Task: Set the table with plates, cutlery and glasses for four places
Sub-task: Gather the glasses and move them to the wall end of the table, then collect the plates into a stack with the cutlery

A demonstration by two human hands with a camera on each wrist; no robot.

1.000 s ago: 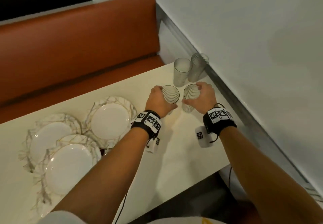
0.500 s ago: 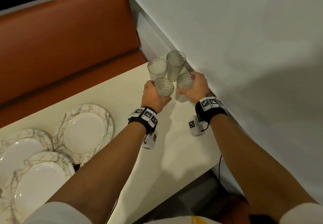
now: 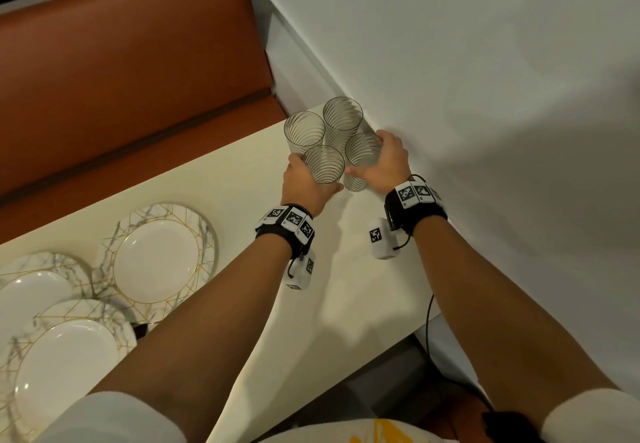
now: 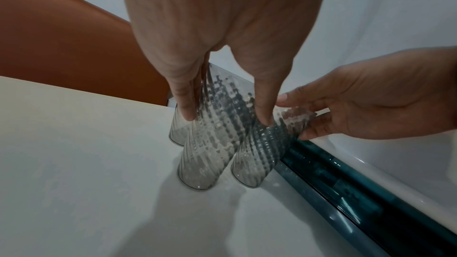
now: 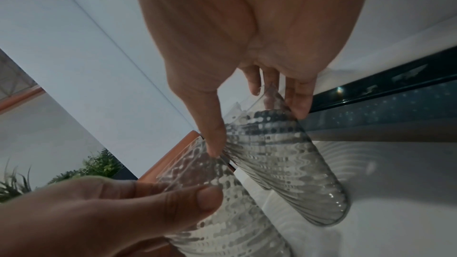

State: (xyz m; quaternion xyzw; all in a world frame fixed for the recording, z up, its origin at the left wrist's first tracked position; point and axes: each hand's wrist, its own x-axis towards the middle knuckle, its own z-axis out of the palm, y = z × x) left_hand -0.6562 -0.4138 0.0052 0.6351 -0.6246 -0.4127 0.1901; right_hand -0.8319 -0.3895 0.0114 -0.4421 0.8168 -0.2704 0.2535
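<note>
Four clear ribbed glasses stand bunched at the table's far right corner by the wall. My left hand (image 3: 304,179) grips the near-left glass (image 3: 323,169), with fingers and thumb round its upper part (image 4: 210,144). My right hand (image 3: 384,158) grips the near-right glass (image 3: 362,162), which the right wrist view also shows (image 5: 291,155). Both held glasses have their bases at the table top. Behind them two more glasses (image 3: 304,129) (image 3: 343,117) stand untouched. Several white plates with marbled, gold-lined rims (image 3: 162,255) lie overlapping on the left.
The cream table (image 3: 346,304) ends close in front of me. A white wall (image 3: 485,96) with a dark glossy strip (image 4: 346,192) at its foot runs along the right edge. An orange bench (image 3: 138,79) stands behind the table.
Both hands keep hold of their glasses. The two held glasses now stand closer to the back pair and the wall. The view has swung right, so the plates sit further left.
</note>
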